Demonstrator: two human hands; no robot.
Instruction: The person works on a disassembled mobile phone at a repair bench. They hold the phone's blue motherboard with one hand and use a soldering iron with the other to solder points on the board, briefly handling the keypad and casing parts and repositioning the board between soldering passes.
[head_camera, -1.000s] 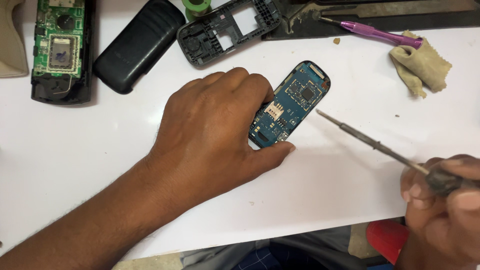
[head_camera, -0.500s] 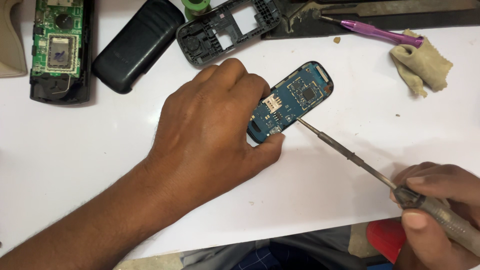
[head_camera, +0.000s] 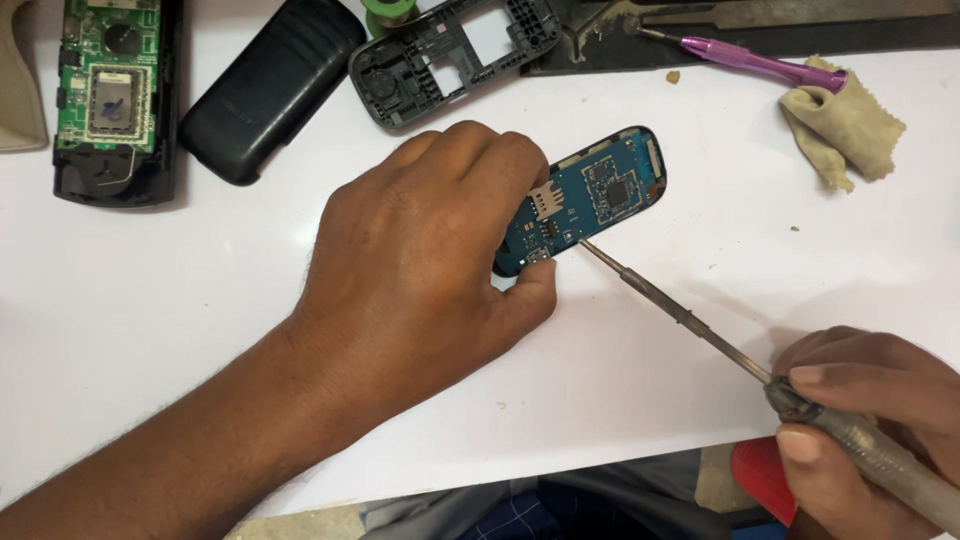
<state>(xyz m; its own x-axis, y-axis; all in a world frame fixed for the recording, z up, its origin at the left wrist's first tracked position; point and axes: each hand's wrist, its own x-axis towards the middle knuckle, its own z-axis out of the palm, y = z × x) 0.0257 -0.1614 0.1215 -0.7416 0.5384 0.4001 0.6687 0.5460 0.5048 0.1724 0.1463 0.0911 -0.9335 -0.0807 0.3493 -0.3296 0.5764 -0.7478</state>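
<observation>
Since a sec ago we've brought the screwdriver (head_camera: 690, 320) in: its tip was hanging off to the right of the blue phone circuit board (head_camera: 590, 200), clear of it, & now it sits right on the board's lower end, just beyond our left thumb. Our right hand (head_camera: 870, 420) has also re-gripped, fingers (head_camera: 800, 440) clenched round the handle w/ the thumb on top, near the desk (head_camera: 200, 300) edge. Left hand (head_camera: 420, 260) hasn't budged: it lies palm-down over the board's lower-left end, fingertips on the top edge & thumb under the bottom edge, pinching it flat to the desk. So we judge the work has gone from approach to contact, prob. on a screw or small part at that end; the exact spot is too small to tell. The board's long axis runs diagonally, lower end tucked under our left fingers, rounded upper end pointing up & right, away from them, component side up. The driver shaft runs the other diagonal, from our right fingers up & left to the board. Beyond our left knuckles lie a dark phone frame (head_camera: 455, 55) & a black back cover (head_camera: 265, 85).
</observation>
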